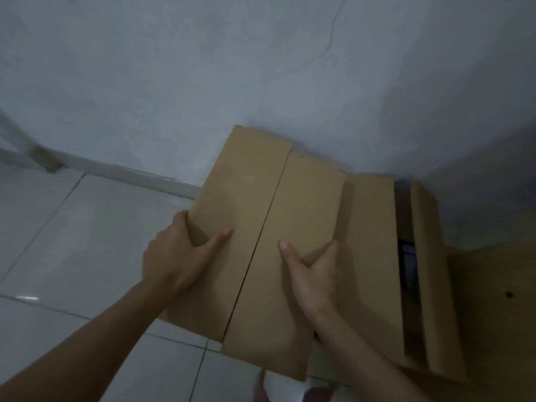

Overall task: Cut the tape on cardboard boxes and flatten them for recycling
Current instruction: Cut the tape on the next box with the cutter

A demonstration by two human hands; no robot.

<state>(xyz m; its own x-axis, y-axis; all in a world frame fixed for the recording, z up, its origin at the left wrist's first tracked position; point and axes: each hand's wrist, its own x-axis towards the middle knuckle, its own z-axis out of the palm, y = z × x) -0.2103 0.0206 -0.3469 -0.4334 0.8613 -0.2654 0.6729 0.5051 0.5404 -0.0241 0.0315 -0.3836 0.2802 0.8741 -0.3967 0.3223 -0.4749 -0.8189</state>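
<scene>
A plain indoor room: white tiled floor (72,227), bare grey wall (203,68)

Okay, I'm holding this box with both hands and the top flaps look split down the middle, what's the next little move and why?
Probably pull the two flaps apart. The left hand grips the box at its left edge, the right hand at its right edge, thumbs on top. The seam between the flaps already shows a dark open gap with no tape visible across it, so it seems ready to open and flatten.
</scene>
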